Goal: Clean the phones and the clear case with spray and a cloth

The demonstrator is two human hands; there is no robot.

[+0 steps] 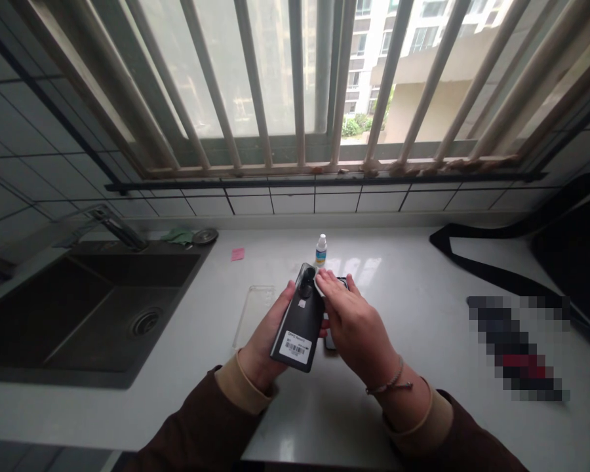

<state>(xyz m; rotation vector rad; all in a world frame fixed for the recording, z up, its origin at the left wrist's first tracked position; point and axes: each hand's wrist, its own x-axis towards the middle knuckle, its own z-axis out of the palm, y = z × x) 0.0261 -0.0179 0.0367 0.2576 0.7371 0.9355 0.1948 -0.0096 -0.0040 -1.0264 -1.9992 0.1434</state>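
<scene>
My left hand (pixel 268 341) grips a black smartphone (pixel 302 314) by its edges, with the back turned up and tilted above the counter. A white barcode label (pixel 295 347) sticks to the lower part of that back. Beside the phone's camera lenses, my right hand (pixel 351 314) presses a small white pad (pixel 318 282) between its fingers and the phone's edge; most of the pad is covered. Under the right hand lies another dark phone (pixel 330 340), partly hidden. A clear phone case (pixel 252 314) rests left of the held phone. Just beyond stands a small white bottle (pixel 321 250).
A dark sink (pixel 118 328) with a faucet (pixel 115 226) is on the left. Near its back corner are a green cloth (pixel 177 236) and a metal strainer (pixel 205 236). A pink note (pixel 237 254) lies on the white counter (pixel 398 275). A black strap (pixel 482 262) and a pixelated item (pixel 516 347) are right.
</scene>
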